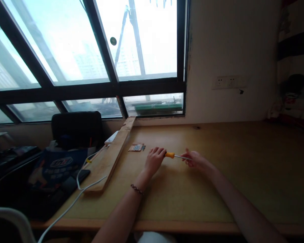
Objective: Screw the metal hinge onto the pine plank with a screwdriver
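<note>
My left hand point(155, 159) is closed around the yellow-and-black handle of a screwdriver point(170, 155), held roughly level above the table. The metal shaft points right. My right hand point(194, 159) is at the far end of the shaft, with the fingers apart and one raised. The shaft crosses in front of its fingers; whether they touch it or hold something small at the tip cannot be made out. Left of my left hand, a small flat pack point(135, 147) lies on the table, with several short dark pieces point(143, 147) at its right edge.
A wooden plank point(111, 165) lies along the left of the wooden table point(182, 199), with a white cable point(73, 206) running over it and a white box point(111, 137) behind. Beyond are a black chair point(76, 126) and a blue bag point(58, 165). Wall sockets point(226, 82) are at the back right.
</note>
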### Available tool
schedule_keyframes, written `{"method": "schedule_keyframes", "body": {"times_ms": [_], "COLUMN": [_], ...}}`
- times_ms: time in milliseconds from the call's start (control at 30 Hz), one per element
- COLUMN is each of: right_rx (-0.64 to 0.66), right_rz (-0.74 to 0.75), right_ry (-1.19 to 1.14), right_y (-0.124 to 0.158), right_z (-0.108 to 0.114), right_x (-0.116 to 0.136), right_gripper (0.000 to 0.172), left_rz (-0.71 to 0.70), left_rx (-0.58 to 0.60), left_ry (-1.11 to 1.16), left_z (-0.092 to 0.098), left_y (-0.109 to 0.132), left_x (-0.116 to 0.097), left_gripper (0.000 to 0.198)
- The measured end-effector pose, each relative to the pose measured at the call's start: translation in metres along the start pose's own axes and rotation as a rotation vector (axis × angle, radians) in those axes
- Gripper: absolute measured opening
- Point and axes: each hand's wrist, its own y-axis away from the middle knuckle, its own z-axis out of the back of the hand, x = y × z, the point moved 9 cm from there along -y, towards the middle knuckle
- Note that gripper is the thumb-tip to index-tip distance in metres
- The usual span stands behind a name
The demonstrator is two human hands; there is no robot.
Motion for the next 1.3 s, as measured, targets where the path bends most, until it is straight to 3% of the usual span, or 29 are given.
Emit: {"method": "schedule_keyframes", "body": {"times_ms": [133,200,333,467,667,1300], "right_rx": [-0.399,-0.508,-0.522,-0.524,-0.517,-0.505], "right_rz": [0.054,0.083,0.049,0.041,0.088,0.154], "right_ry": [-0.224,-0.280,-0.259,-0.141,-0.035,0.106], "right_y": [-0.004,-0.002,-0.005,-0.009,-0.015,-0.021], "right_z": [0.064,0.082,0.083,0.077,0.074,0.075], "right_x": [0.006,0.005,-0.006,-0.014,-0.014,-0.015], "right_gripper": [0.042,0.040,0.037,0.037,0.035,0.032], "left_rz": [0.228,0.378,0.636,0.790,0.822,0.789], "left_rx": [-0.020,-0.022,0.009,0.089,0.129,0.212], "left_ry": [-0.043,-0.056,-0.118,-0.170,-0.176,-0.240], "left_z": [0.008,0.008,0.005,0.000,-0.009,-0.012], "left_y": [0.002,0.007,0.020,0.030,0.036,0.036], "left_x": [0.022,0.037,0.067,0.090,0.105,0.110], "left_gripper": [0.024,0.026,0.035,0.042,0.041,0.043]}}
